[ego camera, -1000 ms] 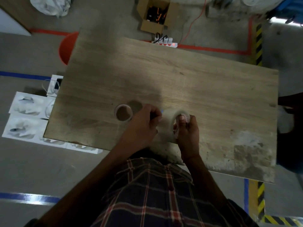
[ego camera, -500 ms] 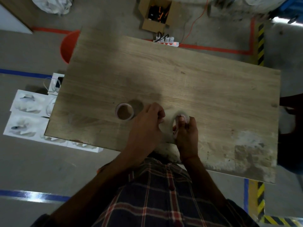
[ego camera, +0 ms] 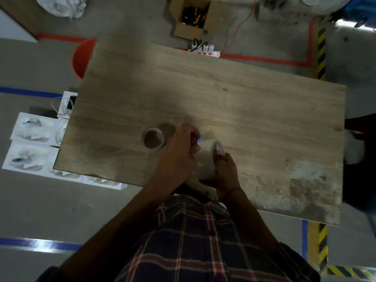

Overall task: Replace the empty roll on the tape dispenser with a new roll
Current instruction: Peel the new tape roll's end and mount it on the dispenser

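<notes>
A full roll of pale tape [ego camera: 205, 157] is held on edge just above the near part of the wooden table [ego camera: 234, 102]. My right hand [ego camera: 225, 174] grips the roll from its right side, with a finger over its top rim. My left hand [ego camera: 179, 157] closes on its left side, where a small blue part [ego camera: 200, 139] of the tape dispenser shows behind my fingers; the dispenser is otherwise hidden. An empty brown cardboard core [ego camera: 153, 138] lies flat on the table just left of my left hand.
On the floor beyond the table are an open cardboard box [ego camera: 190, 16] and a white power strip [ego camera: 204, 50]. An orange bucket [ego camera: 82, 55] stands at the far left corner. White packages [ego camera: 30, 145] lie on the floor to the left.
Both hands and the roll have kept their place near the table's front edge. The roll has tilted slightly, so more of its pale outer face shows between my hands.
</notes>
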A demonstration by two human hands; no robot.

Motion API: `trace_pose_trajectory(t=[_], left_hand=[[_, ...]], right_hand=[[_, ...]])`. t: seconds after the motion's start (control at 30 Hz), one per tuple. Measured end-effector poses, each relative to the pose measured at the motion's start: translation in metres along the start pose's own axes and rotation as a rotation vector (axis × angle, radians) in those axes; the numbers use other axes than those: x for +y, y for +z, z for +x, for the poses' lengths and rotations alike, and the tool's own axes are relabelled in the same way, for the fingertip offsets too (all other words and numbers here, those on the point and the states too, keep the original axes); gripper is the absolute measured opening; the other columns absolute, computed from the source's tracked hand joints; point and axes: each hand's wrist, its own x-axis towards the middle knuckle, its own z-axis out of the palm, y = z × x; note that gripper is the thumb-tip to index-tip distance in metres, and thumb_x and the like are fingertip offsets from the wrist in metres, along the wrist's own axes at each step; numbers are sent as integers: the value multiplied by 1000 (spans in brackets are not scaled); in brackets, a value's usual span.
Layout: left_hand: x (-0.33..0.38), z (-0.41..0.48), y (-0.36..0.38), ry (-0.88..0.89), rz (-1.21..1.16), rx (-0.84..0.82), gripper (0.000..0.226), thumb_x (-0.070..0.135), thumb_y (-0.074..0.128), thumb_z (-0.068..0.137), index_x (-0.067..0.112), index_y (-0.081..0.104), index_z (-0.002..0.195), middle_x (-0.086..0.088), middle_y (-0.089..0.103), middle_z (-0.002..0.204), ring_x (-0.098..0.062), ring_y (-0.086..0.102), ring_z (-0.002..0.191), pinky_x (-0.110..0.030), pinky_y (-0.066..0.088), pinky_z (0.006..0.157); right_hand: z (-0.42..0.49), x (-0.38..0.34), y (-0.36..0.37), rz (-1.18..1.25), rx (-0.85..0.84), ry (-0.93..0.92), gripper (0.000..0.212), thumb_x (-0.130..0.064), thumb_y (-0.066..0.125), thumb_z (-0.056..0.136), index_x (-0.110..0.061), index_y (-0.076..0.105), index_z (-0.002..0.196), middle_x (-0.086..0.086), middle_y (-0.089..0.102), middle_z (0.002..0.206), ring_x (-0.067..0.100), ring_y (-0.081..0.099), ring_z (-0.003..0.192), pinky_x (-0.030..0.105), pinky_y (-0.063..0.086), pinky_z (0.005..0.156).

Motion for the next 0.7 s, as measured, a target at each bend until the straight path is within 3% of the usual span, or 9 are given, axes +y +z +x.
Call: trace_pose_trajectory(t=[0.07,0.13,0.23,0.3,0.43,0.53,0.6,0.7], left_hand=[[0,0,0,24,23,4,26,-3,62,86,13,54,105,3,55,90,-9,51,79,-22,39,70],[0,-1,1,41,58,-11,28,-4,61,86,13,53,107,3,53,91,-5,49,75,-13,37,65],[-2,-4,3,45,85,-31,33,-7,60,84,14,51,108,4,51,94,1,49,75,-7,39,66],[-4,-3,3,43,85,-28,31,-5,60,85,16,50,106,7,49,91,-3,49,75,-16,42,69],[-9,5,0,-97,-78,-57,31,-3,59,86,24,48,98,7,52,79,-23,62,78,-41,51,73],[-7,5,0,-168,-159,-71,30,2,65,86,27,52,97,7,57,84,-29,69,81,-46,58,78],[-4,2,1,-198,-213,-71,29,1,66,87,25,54,96,6,59,84,-27,70,78,-44,60,78],[-8,3,0,-248,-275,-85,30,7,67,89,33,53,91,7,61,85,-19,70,75,-43,59,78]], right_hand=[[0,-1,0,32,-17,30,30,-60,56,88,-31,61,94,11,65,112,37,64,103,60,59,70],[2,0,0,53,-26,70,30,-52,56,92,-24,59,100,13,62,114,37,63,101,53,60,61],[4,3,1,26,-2,90,26,-50,57,93,-25,58,91,15,62,113,35,63,99,59,59,72],[6,6,1,17,-1,99,26,-52,59,91,-26,58,89,15,64,115,36,64,100,61,58,76],[9,11,3,38,-6,120,38,-52,58,91,-16,59,103,13,64,107,35,64,95,43,60,57],[12,11,4,18,-2,129,32,-56,59,89,-25,59,91,12,65,106,35,65,99,58,57,81],[13,11,3,40,1,164,30,-51,58,92,-22,58,94,9,63,104,35,63,103,61,53,89],[11,12,3,76,-24,192,63,-69,65,75,-15,61,107,13,66,115,36,65,106,60,53,91]])
